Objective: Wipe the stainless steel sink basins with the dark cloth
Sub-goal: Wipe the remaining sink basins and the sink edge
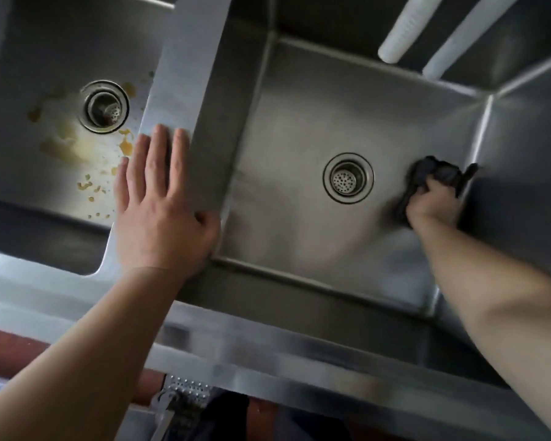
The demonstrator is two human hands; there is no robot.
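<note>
Two stainless steel basins lie side by side below me. In the right basin (315,109), my right hand (434,205) grips a bunched dark cloth (436,173) and holds it against the floor near the right wall, just right of the round drain (348,178). My left hand (163,198) rests flat, fingers straight, on the steel divider (185,74) between the basins, with its thumb over the divider's right edge. The left basin (29,58) has yellow-brown stains and crumbs around its drain (104,106).
Two white ribbed hoses (404,30) hang into the back of the right basin. The sink's front rim (268,351) runs across the bottom. Below it, a perforated metal piece (185,389) shows above a reddish floor.
</note>
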